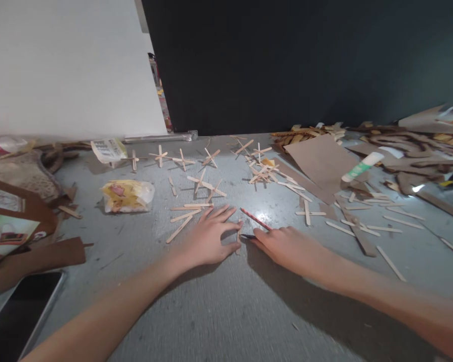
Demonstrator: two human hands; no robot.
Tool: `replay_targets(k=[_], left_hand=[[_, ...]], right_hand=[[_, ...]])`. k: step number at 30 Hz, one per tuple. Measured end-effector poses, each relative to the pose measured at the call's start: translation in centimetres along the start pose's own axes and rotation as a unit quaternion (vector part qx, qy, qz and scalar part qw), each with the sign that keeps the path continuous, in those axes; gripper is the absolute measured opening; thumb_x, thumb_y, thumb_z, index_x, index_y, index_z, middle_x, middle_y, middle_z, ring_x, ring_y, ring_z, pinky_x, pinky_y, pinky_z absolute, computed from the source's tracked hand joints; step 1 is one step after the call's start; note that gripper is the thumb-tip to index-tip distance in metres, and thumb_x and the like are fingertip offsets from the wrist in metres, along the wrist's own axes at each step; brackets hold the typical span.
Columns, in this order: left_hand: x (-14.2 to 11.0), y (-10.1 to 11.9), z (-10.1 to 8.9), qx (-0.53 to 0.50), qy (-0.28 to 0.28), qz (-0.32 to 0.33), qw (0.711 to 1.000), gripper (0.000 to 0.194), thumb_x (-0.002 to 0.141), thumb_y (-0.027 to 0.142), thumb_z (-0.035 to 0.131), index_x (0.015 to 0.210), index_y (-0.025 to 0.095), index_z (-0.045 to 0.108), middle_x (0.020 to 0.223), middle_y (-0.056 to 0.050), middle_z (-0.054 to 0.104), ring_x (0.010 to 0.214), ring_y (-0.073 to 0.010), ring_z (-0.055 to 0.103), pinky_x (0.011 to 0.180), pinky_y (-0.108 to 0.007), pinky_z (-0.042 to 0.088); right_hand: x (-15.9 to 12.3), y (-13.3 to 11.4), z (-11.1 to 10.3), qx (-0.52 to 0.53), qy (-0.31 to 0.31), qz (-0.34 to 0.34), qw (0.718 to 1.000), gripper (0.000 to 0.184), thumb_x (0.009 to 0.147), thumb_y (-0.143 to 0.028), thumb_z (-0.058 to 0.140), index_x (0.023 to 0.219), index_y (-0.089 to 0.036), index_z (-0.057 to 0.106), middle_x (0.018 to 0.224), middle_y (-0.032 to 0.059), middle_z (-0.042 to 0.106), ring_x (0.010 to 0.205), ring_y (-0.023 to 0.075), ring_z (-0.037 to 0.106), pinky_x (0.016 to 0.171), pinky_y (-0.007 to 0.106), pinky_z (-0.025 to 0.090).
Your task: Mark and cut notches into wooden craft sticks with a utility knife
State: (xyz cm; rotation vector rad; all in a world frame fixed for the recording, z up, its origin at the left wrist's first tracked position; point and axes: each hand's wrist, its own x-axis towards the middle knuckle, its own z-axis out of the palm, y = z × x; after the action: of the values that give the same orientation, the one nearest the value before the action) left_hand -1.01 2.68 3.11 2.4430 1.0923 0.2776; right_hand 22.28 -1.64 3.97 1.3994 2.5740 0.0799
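Note:
Thumb and index finger of my left hand (pixel 207 236) hold a short wooden craft stick (pixel 238 245) down on the grey tabletop, the other fingers stretched forward. My right hand (pixel 290 246) is closed around a slim dark-tipped tool (pixel 248 236), its point at the stick; whether it is a pen or a blade I cannot tell. A red pencil (pixel 255 219) reaches back to the right-hand fingers; whether they grip it too is unclear. Beyond my left hand lie loose craft sticks (pixel 184 216). Several crossed craft sticks (pixel 201 183) sit farther back.
A phone (pixel 22 311), a brown snack bag (pixel 11 216) and a yellow food packet (pixel 127 196) lie left. A heap of crossed sticks (pixel 264 171), cardboard (pixel 317 163), a glue stick (pixel 362 167) and scattered sticks are at right. A black panel (pixel 305 65) stands behind.

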Motion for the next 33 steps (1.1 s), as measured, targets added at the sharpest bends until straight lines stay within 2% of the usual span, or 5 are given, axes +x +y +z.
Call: replay_targets(k=[6,16,25,28,33], left_hand=[[0.0,0.2,-0.1,0.001,-0.007,0.002,1.000,0.046,0.093,0.042,0.070,0.137,0.027,0.068,0.167,-0.008,0.037,0.158,-0.0275,0.030,0.131,-0.055,0.017],[0.1,-0.3,0.3,-0.004,0.008,0.013,1.000,0.044,0.093,0.045,0.070,0.134,0.029,0.069,0.167,-0.008,0.038,0.158,-0.0283,0.030,0.130,-0.057,0.017],[-0.4,0.7,2.0,0.017,0.061,-0.013,0.998,0.051,0.095,0.056,0.065,0.132,0.022,0.070,0.161,-0.014,0.048,0.157,-0.0327,0.033,0.130,-0.060,0.014],[-0.3,0.3,1.4,0.024,0.032,0.003,0.999,0.051,0.096,0.054,0.063,0.137,0.024,0.068,0.163,-0.012,0.045,0.158,-0.0318,0.030,0.130,-0.061,0.013],[0.4,-1.4,-0.6,0.025,-0.030,0.066,0.997,0.047,0.100,0.050,0.060,0.144,0.035,0.061,0.169,-0.005,0.035,0.160,-0.0283,0.024,0.130,-0.060,0.008]], right_hand=[[0.2,0.4,-0.5,0.003,-0.009,-0.024,1.000,0.026,0.109,-0.030,0.048,0.112,-0.017,0.070,0.079,0.0105,0.077,0.067,0.0238,0.076,0.057,0.028,0.046],[0.6,0.4,-1.4,0.020,-0.024,-0.028,0.999,0.028,0.108,-0.026,0.046,0.104,-0.018,0.072,0.076,0.0105,0.075,0.069,0.0259,0.076,0.057,0.029,0.046],[-0.1,-0.4,0.0,0.037,-0.027,0.016,0.999,0.032,0.109,-0.025,0.038,0.114,-0.015,0.068,0.080,0.0139,0.075,0.074,0.0291,0.077,0.060,0.031,0.049],[-0.2,-0.4,0.2,0.031,-0.029,0.021,0.999,0.033,0.109,-0.026,0.038,0.115,-0.014,0.068,0.080,0.0144,0.076,0.073,0.0288,0.077,0.061,0.031,0.050],[-0.1,-0.2,0.1,0.010,-0.012,0.003,1.000,0.033,0.110,-0.028,0.039,0.119,-0.012,0.067,0.076,0.0140,0.075,0.069,0.0282,0.076,0.057,0.030,0.048]])
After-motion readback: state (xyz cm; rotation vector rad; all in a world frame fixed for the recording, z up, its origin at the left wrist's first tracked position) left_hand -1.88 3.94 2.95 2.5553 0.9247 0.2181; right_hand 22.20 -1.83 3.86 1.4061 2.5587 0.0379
